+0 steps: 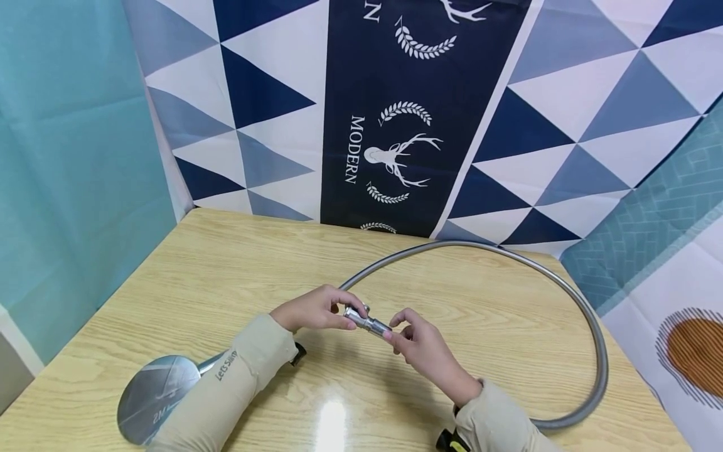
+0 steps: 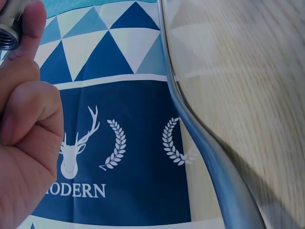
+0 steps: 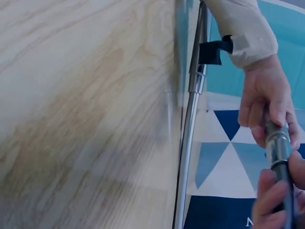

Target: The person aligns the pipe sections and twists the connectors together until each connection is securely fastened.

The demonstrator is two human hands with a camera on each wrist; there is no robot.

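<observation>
In the head view my left hand [image 1: 319,309] pinches a short chrome pipe fitting [image 1: 356,316] above the middle of the table. Its open end, threaded inside, shows in the left wrist view as a metal socket [image 2: 8,33] beside a raised finger. My right hand [image 1: 420,348] holds the end of a grey shower hose [image 3: 284,191] between thumb and fingers, in line with the fitting and meeting it. Behind both hands the hose loops across the table and passes under the right sleeve. A round chrome shower head [image 1: 158,398] lies at the left, partly hidden by my left sleeve.
The wooden table [image 1: 254,251] ends at a wall cloth [image 1: 271,119] with triangles and deer prints. A chrome tube [image 3: 190,119] lies along the tabletop beside the left forearm. Teal cloth [image 1: 73,157] hangs at the left. Each wrist wears a black strap.
</observation>
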